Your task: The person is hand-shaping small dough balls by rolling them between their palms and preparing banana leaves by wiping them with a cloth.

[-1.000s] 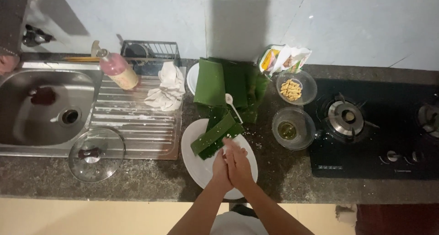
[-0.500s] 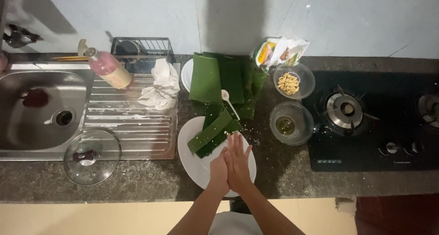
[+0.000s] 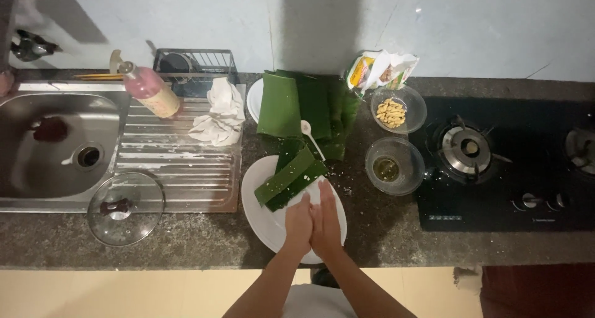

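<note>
One sink at left; one stove at right. One white plate at centre holds one folded leaf strip. Two glass bowls. Left hand and right hand pressed palm to palm over the plate, fingers straight and together.

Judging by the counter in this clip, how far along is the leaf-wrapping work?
Done: one folded leaf parcel lies on the white plate. In hand: the left hand and right hand are pressed together over the plate; whatever is between them is hidden. Left: a stack of banana leaves and two glass bowls with contents.
</note>
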